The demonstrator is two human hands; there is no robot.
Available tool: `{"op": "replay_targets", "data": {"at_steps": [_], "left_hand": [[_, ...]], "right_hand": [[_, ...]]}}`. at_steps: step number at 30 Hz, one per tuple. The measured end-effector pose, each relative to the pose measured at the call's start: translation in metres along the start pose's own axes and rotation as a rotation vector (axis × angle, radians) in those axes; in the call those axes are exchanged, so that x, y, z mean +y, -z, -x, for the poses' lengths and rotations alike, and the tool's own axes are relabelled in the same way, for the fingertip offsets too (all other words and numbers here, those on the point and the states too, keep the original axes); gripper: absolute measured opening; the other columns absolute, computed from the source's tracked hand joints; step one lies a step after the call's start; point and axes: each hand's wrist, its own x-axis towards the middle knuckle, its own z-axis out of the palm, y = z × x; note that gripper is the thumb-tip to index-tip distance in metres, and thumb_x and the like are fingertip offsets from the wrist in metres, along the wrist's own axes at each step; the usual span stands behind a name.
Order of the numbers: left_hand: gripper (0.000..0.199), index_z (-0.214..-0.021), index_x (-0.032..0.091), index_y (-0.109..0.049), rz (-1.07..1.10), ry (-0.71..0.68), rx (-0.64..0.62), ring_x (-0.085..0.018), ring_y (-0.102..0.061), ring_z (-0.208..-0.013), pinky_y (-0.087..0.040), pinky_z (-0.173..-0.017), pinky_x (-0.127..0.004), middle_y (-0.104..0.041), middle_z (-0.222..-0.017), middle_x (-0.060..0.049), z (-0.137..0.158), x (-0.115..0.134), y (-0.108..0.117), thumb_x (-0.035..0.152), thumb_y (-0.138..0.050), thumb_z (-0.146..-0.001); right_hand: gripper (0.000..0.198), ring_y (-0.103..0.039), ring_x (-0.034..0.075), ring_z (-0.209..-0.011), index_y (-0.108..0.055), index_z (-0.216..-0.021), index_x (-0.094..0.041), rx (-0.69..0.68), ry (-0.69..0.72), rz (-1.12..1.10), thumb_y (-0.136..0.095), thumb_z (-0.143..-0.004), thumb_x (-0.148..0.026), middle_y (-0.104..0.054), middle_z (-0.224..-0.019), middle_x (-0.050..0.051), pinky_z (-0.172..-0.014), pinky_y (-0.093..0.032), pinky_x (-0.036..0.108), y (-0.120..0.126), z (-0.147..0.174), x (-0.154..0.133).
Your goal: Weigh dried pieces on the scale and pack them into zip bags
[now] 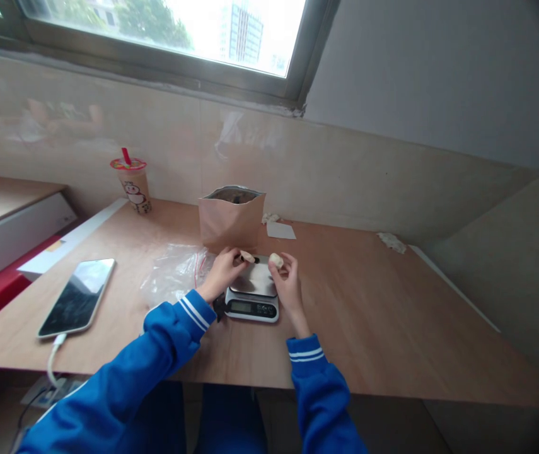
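Observation:
A small kitchen scale with a steel plate and dark display lies in front of me. Over the plate's far left corner, my left hand pinches a flat pale piece whose kind I cannot tell. My right hand grips a rounded cream-coloured lump at the plate's right edge. A tiny dark bit shows between the hands, on or just above the plate. Behind the scale stands an open brown pouch; its contents are hard to make out. Something dark lies against the scale's left side.
A clear zip bag lies left of the scale. Further left are a phone on a white cable and a drink cup with a red straw. White paper and crumpled tissue lie near the wall.

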Motion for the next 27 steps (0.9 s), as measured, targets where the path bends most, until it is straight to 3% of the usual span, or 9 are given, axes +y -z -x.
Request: {"op": "replay_targets", "data": {"at_steps": [4, 8, 10, 13, 17, 19, 22, 27], "left_hand": [[0.024, -0.106, 0.016, -0.062, -0.235, -0.087, -0.073, -0.026, -0.056, -0.103, -0.044, -0.092, -0.042, -0.062, -0.107, -0.011, 0.003, -0.004, -0.005, 0.021, -0.056, -0.083], [0.044, -0.122, 0.017, -0.052, -0.300, -0.108, -0.138, -0.028, -0.051, -0.112, -0.042, -0.097, -0.045, -0.055, -0.119, -0.013, 0.005, -0.014, -0.005, 0.021, -0.061, -0.079], [0.052, -0.128, 0.019, -0.048, -0.284, -0.144, -0.147, -0.028, -0.048, -0.118, -0.041, -0.099, -0.045, -0.051, -0.124, -0.013, 0.005, -0.017, 0.003, 0.020, -0.062, -0.078], [0.056, -0.131, 0.021, -0.044, -0.250, -0.198, -0.160, -0.028, -0.046, -0.120, -0.041, -0.101, -0.045, -0.048, -0.127, -0.012, 0.010, -0.016, 0.022, 0.021, -0.062, -0.077], [0.027, -0.111, 0.019, -0.057, -0.242, -0.205, -0.263, -0.023, -0.056, -0.105, -0.046, -0.094, -0.039, -0.054, -0.115, -0.011, 0.030, -0.014, 0.047, 0.023, -0.053, -0.085], [0.022, -0.106, 0.019, -0.059, -0.261, -0.164, -0.354, -0.021, -0.059, -0.094, -0.049, -0.087, -0.036, -0.058, -0.105, -0.009, 0.044, -0.013, 0.053, 0.027, -0.048, -0.089], [0.029, -0.109, 0.018, -0.058, -0.318, -0.089, -0.439, -0.023, -0.061, -0.091, -0.049, -0.083, -0.035, -0.060, -0.103, -0.009, 0.063, -0.012, 0.057, 0.038, -0.051, -0.088], [0.055, -0.115, 0.016, -0.055, -0.406, -0.044, -0.484, -0.031, -0.057, -0.108, -0.046, -0.091, -0.041, -0.057, -0.118, -0.015, 0.078, -0.017, 0.054, 0.051, -0.065, -0.075]], "right_hand": [[0.034, -0.056, 0.027, -0.097, -0.063, -0.098, -0.021, -0.104, 0.248, 0.445, -0.064, -0.079, -0.049, -0.066, -0.096, 0.010, -0.090, -0.043, 0.045, 0.001, -0.007, 0.009], [0.041, -0.050, 0.027, -0.114, -0.058, -0.117, -0.022, -0.128, 0.309, 0.493, -0.052, -0.088, -0.051, -0.060, -0.118, 0.012, -0.099, -0.037, 0.048, 0.001, -0.003, 0.018], [0.042, -0.047, 0.025, -0.119, -0.053, -0.123, -0.021, -0.048, 0.308, 0.448, -0.044, -0.093, -0.048, -0.056, -0.123, 0.012, -0.102, -0.035, 0.047, 0.007, 0.003, 0.024], [0.036, -0.049, 0.024, -0.113, -0.054, -0.117, -0.019, 0.053, 0.252, 0.405, -0.040, -0.094, -0.044, -0.056, -0.117, 0.013, -0.099, -0.039, 0.045, 0.027, 0.017, 0.039], [0.032, -0.054, 0.022, -0.091, -0.056, -0.106, -0.019, 0.084, 0.094, 0.390, -0.044, -0.091, -0.044, -0.059, -0.106, 0.012, -0.084, -0.046, 0.042, 0.060, 0.035, 0.060], [0.032, -0.055, 0.022, -0.086, -0.056, -0.104, -0.018, 0.112, 0.051, 0.359, -0.044, -0.090, -0.044, -0.060, -0.103, 0.012, -0.080, -0.046, 0.040, 0.069, 0.037, 0.066], [0.030, -0.056, 0.022, -0.088, -0.056, -0.102, -0.018, 0.138, 0.040, 0.338, -0.043, -0.089, -0.043, -0.061, -0.102, 0.012, -0.080, -0.046, 0.040, 0.072, 0.035, 0.068], [0.028, -0.056, 0.023, -0.088, -0.056, -0.099, -0.018, 0.127, 0.050, 0.352, -0.043, -0.088, -0.041, -0.061, -0.102, 0.012, -0.079, -0.046, 0.040, 0.068, 0.031, 0.067]]}}
